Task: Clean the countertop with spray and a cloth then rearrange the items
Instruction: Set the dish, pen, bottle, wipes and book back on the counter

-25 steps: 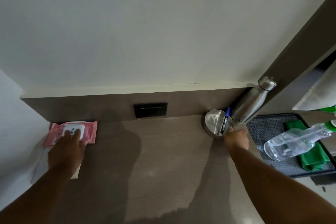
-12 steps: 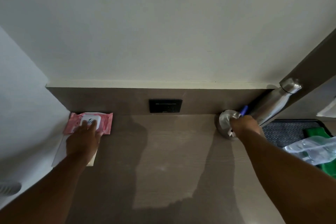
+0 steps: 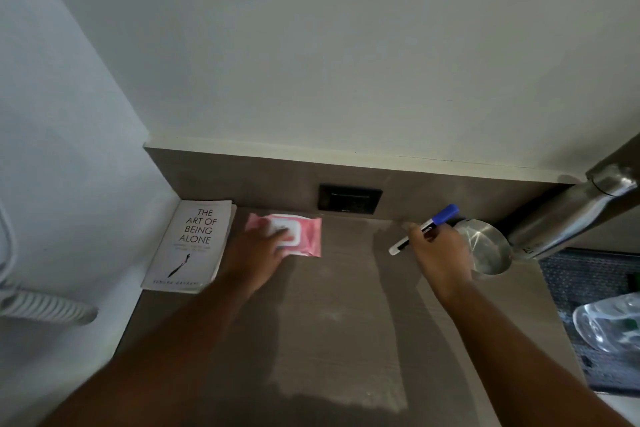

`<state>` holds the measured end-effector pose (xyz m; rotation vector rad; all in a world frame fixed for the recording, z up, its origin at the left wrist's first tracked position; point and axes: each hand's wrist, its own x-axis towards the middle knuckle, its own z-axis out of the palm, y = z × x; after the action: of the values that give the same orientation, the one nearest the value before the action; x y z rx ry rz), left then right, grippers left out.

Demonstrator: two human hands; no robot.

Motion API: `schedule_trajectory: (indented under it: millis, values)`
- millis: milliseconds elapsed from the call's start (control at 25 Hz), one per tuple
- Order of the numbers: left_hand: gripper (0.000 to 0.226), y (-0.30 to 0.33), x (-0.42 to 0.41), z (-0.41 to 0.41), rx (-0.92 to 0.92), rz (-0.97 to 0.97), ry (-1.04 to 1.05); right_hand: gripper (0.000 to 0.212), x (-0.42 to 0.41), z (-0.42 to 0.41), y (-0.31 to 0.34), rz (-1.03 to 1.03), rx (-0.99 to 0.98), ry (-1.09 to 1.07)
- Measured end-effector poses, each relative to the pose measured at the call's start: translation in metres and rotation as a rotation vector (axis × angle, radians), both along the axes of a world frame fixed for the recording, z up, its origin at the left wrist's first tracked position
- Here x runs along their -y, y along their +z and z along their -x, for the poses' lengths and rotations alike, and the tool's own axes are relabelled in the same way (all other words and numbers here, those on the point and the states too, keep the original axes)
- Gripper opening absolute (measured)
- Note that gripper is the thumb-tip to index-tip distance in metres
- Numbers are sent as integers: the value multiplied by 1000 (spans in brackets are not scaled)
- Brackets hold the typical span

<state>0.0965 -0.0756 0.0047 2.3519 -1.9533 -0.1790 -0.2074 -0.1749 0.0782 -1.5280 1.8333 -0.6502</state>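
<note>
Rearranging step | left hand (image 3: pixel 258 255) fingers flat on wipes pack (image 3: pixel 298 234), mid-left by book (image 3: pixel 192 244) | right hand (image 3: pixel 438 253) pinching marker (image 3: pixel 424 230), center-right near steel cup (image 3: pixel 488 246) | tip: slide pack flush, set marker down gently

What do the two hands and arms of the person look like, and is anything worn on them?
Both forearms are bare up to the frame edge: no sleeves show. The left hand and right hand carry no gloves, and no watch, ring or bracelet is visible on wrists or fingers.
</note>
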Motion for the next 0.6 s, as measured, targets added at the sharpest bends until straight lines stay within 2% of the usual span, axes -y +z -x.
schedule_trajectory:
  millis: [200, 360, 480, 600]
  values:
    - [47, -25, 59, 102, 53, -19, -56, 31, 2, 17, -5, -50, 1, 56]
    - [53, -24, 79, 133, -73, -34, -56, 33, 11, 36, -4, -98, 10, 46]
    - [54, -5, 54, 119, -369, 190, -63, 33, 14, 13, -6, -166, 116, 102]
    - [43, 15, 8, 96, -734, 322, 74, 35, 11, -52, -12, -221, 226, 197]
